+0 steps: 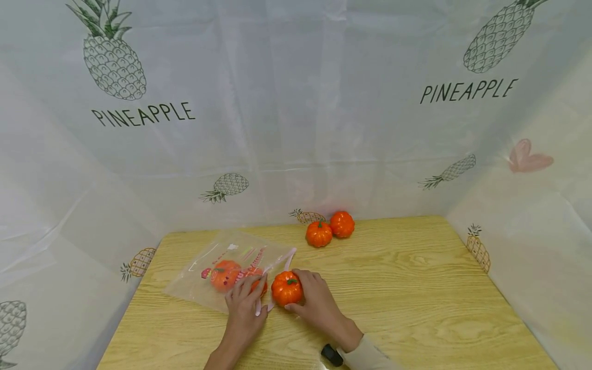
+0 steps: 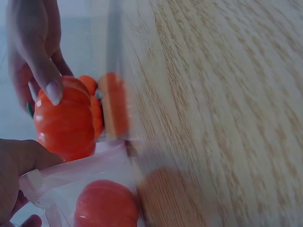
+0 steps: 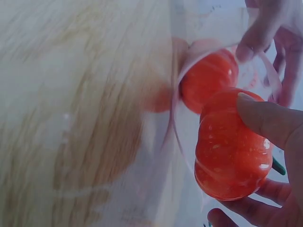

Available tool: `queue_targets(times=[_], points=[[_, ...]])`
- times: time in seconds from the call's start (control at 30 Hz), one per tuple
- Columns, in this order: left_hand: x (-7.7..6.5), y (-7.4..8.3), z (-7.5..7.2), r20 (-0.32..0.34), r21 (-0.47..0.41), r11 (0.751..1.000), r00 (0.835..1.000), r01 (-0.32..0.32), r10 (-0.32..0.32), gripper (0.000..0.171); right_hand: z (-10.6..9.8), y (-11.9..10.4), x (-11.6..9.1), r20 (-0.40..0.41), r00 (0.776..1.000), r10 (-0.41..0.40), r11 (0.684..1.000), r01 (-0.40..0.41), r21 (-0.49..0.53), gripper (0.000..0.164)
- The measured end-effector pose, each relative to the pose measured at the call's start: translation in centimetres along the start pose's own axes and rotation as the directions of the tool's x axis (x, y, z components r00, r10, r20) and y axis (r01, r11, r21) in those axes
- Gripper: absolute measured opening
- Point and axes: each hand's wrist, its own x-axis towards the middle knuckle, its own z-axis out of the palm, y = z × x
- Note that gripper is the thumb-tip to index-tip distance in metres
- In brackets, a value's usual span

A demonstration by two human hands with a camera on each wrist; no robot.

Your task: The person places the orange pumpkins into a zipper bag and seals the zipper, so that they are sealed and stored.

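Note:
A small orange toy pumpkin [image 1: 285, 290] with a green stem is held by my right hand [image 1: 321, 304], thumb on one side and fingers on the other. It stands right at the mouth of a clear zip bag [image 1: 247, 242] with pink edging. My left hand [image 1: 245, 311] pinches the bag's open edge [image 2: 90, 164], parting the mouth. Inside the bag lie an orange pumpkin [image 1: 224, 276] and another pumpkin [image 3: 208, 81] nearer the opening, partly covered by my left fingers in the head view.
Two more orange pumpkins, one upright [image 1: 319, 234] and one tipped [image 1: 342, 224], sit at the back edge of the wooden table [image 1: 407, 288]. A small black object [image 1: 331, 354] lies by my right sleeve. A pineapple-print curtain [image 1: 296, 128] surrounds the table.

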Motion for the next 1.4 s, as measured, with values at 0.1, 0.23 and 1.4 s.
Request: queue_targets(times=[0.1,0.23,1.4], points=[[-0.1,0.0,0.1,-0.006,0.007,1.0,1.0,-0.005,0.005,0.081,0.4,-0.4,0.2,0.02,1.0,0.0,1.0,0.0,-0.004,0.081],[-0.2,-0.1,0.2,0.001,0.015,1.0,1.0,-0.006,0.006,0.081,1.1,-0.7,0.5,0.032,0.999,-0.021,0.999,0.021,-0.025,0.081],[-0.2,-0.5,0.3,0.01,0.014,1.0,1.0,0.002,-0.002,0.078,3.3,-1.8,2.7,0.082,0.99,-0.113,0.984,0.123,-0.129,0.079]])
